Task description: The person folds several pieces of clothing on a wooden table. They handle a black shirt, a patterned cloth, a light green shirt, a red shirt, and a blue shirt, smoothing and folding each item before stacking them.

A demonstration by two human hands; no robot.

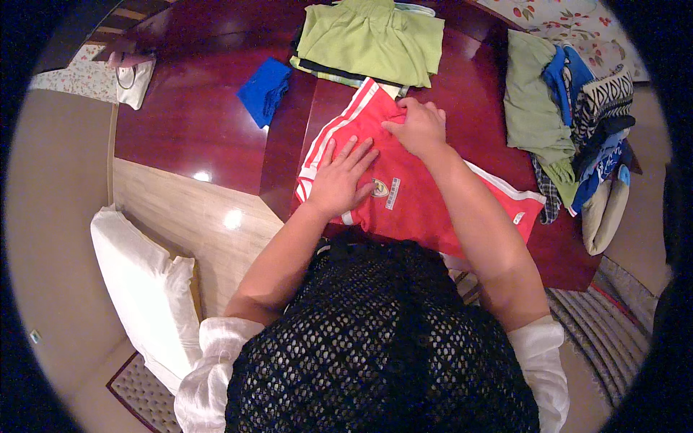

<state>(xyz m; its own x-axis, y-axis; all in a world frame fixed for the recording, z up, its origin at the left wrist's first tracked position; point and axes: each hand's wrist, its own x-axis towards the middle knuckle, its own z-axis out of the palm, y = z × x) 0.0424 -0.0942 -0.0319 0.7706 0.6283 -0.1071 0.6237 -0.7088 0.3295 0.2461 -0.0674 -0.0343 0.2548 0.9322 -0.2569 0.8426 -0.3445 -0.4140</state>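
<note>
A red sports garment (422, 211) with white side stripes and a badge lies spread on the dark red glossy table, close in front of me. My left hand (344, 176) rests flat on its left part, fingers apart, beside the badge. With thumb and bent fingers, my right hand (419, 127) pinches the cloth near its far edge, where it is slightly puckered. Just beyond is a pile topped by a lime-green garment (373, 43) with a gathered waist; darker and checked layers show beneath it. The garment's near edge is partly hidden by my black openwork top.
On the table (189, 124) lies a folded blue cloth (265, 92), left of the lime pile. A white bag (132, 81) is at the far left. Several garments, including pale green cloth (536, 97), are heaped at the right edge. A white-covered chair (146, 281) stands at left.
</note>
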